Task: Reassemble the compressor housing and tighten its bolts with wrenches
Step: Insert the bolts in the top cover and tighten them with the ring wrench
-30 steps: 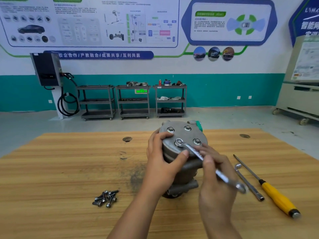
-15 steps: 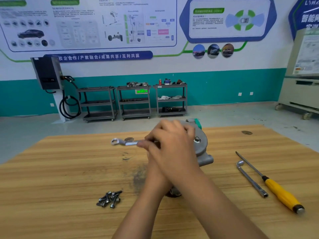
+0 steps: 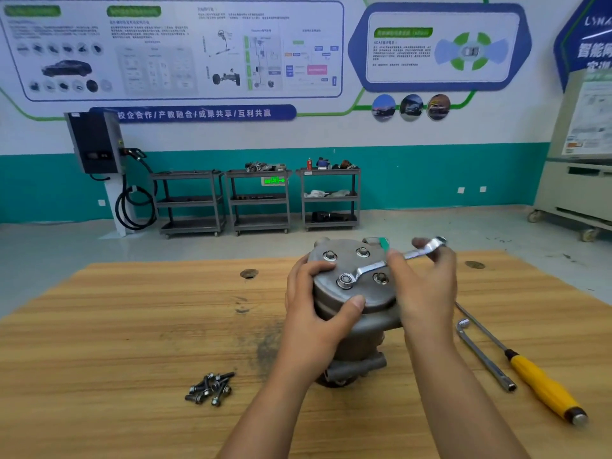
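On the cover (image 3: 364, 294), the wrench (image 3: 367, 269) rings the near bolt (image 3: 344, 280); its handle runs away rightward into the pinching right hand (image 3: 427, 286); the left hand (image 3: 311, 313) clasps the cover's edge.

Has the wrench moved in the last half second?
Yes. The wrench swung from pointing left of the compressor to pointing right, toward its green cap.

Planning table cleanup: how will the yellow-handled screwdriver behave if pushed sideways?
Probably rolls: the screwdriver has a round handle and lies flat on the table. Likely stiff, given its straight metal shaft.
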Demonstrator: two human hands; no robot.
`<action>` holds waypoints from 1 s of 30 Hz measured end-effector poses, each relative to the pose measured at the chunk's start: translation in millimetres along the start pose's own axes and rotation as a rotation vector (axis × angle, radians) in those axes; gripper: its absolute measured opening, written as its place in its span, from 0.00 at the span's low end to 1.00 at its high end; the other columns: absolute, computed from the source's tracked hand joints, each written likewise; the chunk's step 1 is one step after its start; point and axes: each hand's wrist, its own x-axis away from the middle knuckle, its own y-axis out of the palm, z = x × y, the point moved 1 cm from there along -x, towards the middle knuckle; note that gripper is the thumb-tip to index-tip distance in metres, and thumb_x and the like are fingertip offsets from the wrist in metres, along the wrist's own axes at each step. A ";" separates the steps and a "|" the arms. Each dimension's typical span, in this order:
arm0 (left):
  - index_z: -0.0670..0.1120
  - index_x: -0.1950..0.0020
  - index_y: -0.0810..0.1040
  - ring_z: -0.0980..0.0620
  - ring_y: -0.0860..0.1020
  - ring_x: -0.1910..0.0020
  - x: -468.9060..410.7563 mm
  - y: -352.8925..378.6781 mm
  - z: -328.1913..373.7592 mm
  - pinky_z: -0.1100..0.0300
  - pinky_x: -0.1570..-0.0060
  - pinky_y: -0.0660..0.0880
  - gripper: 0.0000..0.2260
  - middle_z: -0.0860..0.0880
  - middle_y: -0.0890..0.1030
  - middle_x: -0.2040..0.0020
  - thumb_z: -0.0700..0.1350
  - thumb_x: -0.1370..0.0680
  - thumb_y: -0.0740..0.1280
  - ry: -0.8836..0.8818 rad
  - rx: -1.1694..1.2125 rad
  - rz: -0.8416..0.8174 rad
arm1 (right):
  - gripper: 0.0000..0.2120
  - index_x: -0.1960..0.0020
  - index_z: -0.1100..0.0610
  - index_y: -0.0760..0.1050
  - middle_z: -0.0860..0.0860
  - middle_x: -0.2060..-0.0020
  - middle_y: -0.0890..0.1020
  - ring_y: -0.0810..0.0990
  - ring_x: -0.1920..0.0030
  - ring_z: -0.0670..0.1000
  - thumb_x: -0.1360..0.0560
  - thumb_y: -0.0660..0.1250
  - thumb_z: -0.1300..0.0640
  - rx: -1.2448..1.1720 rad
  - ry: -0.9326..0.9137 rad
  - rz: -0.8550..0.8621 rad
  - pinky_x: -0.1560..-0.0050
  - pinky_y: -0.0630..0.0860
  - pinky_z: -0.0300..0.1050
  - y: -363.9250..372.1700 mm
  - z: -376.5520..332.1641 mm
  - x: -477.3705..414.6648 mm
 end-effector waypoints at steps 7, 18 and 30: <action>0.68 0.48 0.67 0.55 0.66 0.33 0.4 4.4 -0.8 0.49 0.35 0.68 0.20 0.57 0.65 0.34 0.62 0.38 0.67 -0.015 -0.012 0.030 | 0.12 0.57 0.51 0.67 0.52 0.59 0.85 0.83 0.52 0.49 0.25 0.62 0.68 -0.740 -0.209 0.054 0.50 0.76 0.35 -14.6 12.1 63.7; 0.52 0.49 0.72 0.59 0.78 0.44 1.1 13.5 -14.2 0.68 0.57 0.75 0.12 0.52 0.79 0.54 0.34 0.21 0.61 -0.209 0.172 0.101 | 0.15 0.41 0.49 0.78 0.50 0.45 0.80 0.71 0.42 0.51 0.20 0.56 0.48 0.228 -0.991 -0.126 0.45 0.66 0.53 3.9 2.4 92.5; 0.73 0.44 0.63 0.53 0.66 0.33 -0.3 5.2 -0.9 0.53 0.38 0.70 0.25 0.54 0.66 0.33 0.59 0.37 0.67 0.010 -0.016 0.040 | 0.09 0.56 0.49 0.76 0.46 0.60 0.72 0.70 0.47 0.52 0.24 0.64 0.45 0.812 -0.588 -0.392 0.52 0.54 0.50 54.2 -71.0 6.2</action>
